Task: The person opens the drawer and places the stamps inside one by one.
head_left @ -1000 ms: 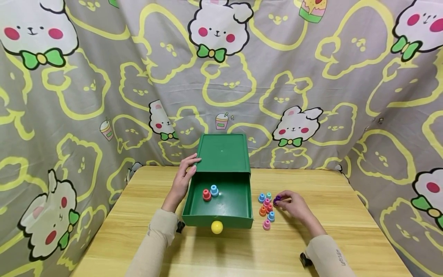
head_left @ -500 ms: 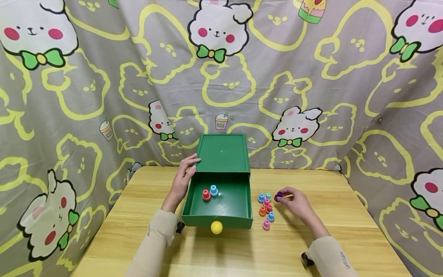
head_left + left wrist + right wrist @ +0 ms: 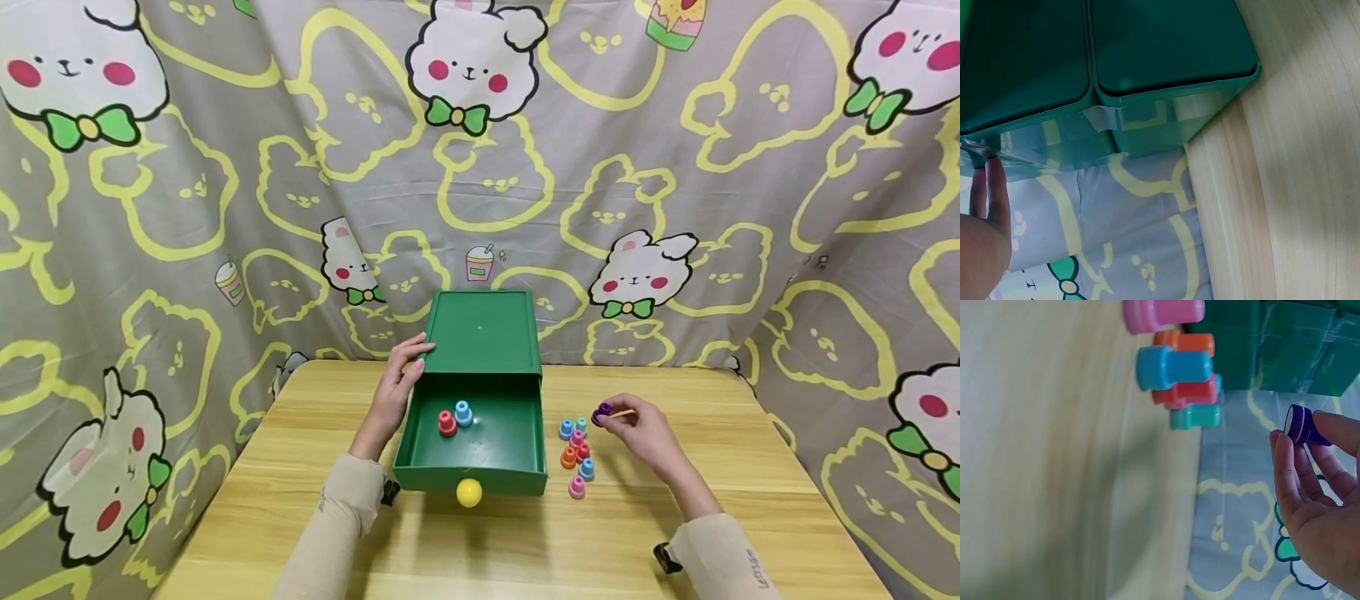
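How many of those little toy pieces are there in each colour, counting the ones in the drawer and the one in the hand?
Blue pieces: 3
Red pieces: 2
Pink pieces: 2
Orange piece: 1
Mint-green piece: 1
Purple piece: 1
Total: 10

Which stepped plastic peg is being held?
The dark purple stepped plastic peg, pinched in the right hand; the other pegs sit in the green plastic drawer or on the wood-grain table.

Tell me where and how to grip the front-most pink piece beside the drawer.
Pinch the front-most pink piece by its narrow upper stem, probably best from above and the near side. It stands upright on a wider base, leaving the stem exposed, and a blue piece sits close behind it, crowding the far side.
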`<act>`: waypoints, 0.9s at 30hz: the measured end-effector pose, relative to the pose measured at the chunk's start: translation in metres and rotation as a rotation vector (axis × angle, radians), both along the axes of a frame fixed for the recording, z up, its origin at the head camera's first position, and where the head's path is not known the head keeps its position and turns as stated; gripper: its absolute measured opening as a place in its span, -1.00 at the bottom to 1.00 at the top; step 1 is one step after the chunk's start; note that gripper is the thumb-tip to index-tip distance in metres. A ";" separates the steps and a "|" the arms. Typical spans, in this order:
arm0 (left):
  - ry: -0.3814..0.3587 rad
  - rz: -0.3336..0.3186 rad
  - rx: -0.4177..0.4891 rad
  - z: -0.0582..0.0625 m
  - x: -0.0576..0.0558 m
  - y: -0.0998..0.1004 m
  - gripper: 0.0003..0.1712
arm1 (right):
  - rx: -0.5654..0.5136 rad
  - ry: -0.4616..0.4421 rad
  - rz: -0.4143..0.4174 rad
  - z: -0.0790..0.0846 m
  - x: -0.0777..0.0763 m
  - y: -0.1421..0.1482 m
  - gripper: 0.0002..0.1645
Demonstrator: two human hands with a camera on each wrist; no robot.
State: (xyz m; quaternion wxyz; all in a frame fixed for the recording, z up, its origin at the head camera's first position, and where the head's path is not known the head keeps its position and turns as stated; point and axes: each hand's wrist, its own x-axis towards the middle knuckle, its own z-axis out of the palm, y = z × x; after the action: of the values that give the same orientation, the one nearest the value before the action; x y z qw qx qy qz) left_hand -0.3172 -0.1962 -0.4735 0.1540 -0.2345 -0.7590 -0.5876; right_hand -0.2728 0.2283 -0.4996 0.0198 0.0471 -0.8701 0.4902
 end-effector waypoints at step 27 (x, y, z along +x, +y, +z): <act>0.010 0.006 0.005 -0.001 -0.003 0.000 -0.62 | -0.073 0.076 0.066 0.050 0.015 -0.030 -0.66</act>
State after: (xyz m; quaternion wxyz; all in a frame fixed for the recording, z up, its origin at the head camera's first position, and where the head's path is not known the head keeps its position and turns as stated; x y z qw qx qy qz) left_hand -0.3197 -0.1963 -0.4745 0.1601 -0.2350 -0.7574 -0.5877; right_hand -0.2574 0.1981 -0.4494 0.0382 0.0934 -0.8483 0.5199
